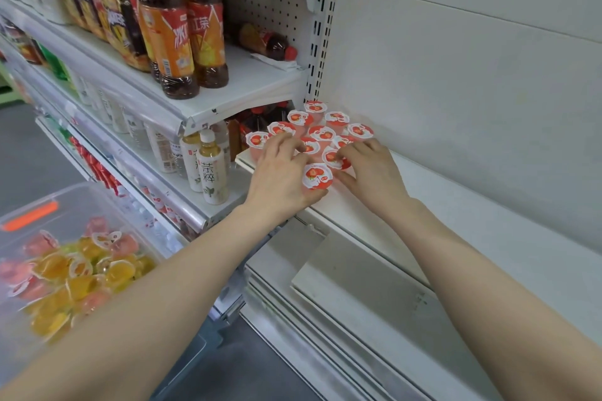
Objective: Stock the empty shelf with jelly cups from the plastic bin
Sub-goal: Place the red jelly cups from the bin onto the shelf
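Note:
Several pink jelly cups point(322, 133) with red-and-white strawberry lids stand in a cluster at the left end of the white shelf point(456, 218). My left hand point(280, 179) grips the nearest jelly cup point(316, 176) at the shelf's front edge, thumb under its rim. My right hand point(368, 169) pinches the lid edge of the cup just behind it point(332, 158), with its lower fingers touching the nearest cup's right side. The clear plastic bin point(65, 205) at lower left holds several orange, pink and green jelly cups point(75, 273).
Left of the cups, the neighbouring shelves hold iced-tea bottles point(182, 36) above and pale tea bottles point(211, 169) below. One bottle point(267, 41) lies on its side at the back of the upper shelf. A white wall panel backs the shelf; lower shelves jut out beneath.

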`<state>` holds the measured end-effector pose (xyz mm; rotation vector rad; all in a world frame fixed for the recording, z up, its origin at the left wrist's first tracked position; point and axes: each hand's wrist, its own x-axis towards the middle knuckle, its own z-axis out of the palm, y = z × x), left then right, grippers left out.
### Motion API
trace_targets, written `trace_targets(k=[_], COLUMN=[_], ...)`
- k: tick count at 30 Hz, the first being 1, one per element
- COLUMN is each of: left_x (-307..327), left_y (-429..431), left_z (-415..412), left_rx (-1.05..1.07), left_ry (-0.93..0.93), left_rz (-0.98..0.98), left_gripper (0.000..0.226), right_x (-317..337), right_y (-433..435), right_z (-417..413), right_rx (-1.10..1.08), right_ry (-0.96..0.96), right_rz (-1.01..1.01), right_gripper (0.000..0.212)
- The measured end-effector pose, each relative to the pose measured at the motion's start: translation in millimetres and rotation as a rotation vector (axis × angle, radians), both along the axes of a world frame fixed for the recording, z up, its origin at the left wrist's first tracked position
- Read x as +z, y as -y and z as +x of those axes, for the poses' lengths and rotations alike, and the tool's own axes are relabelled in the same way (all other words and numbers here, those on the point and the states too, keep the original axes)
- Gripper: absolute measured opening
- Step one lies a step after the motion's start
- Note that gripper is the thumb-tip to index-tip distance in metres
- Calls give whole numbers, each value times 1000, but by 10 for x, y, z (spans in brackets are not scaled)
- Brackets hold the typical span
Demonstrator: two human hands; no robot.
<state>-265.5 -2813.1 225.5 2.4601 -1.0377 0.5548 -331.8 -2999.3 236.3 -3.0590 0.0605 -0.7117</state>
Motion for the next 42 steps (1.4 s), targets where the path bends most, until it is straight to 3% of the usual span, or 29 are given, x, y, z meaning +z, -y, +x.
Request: trace_targets(k=[10, 14, 27, 38, 42], left_x=[82, 232, 242, -560, -1144], left_y=[-72, -261, -1774, -3631, -4108], left_z=[19, 61, 359, 437, 272], left_rx=[-9, -80, -59, 146, 261], left_ry=[0, 71, 217, 79, -63], left_rz=[71, 19, 73, 124, 104], left_gripper=[70, 60, 52, 48, 45], right_x=[197, 338, 339, -541, -1066], right_y=[55, -79, -1366, -2996, -3427], right_z=[-190, -187, 60, 301, 355], right_rx=[-20, -25, 132, 356, 421], right_ry=[-2, 28, 73, 1, -193], right_rz=[-119, -155, -261, -118, -59], right_gripper=[35, 41, 47, 46, 51])
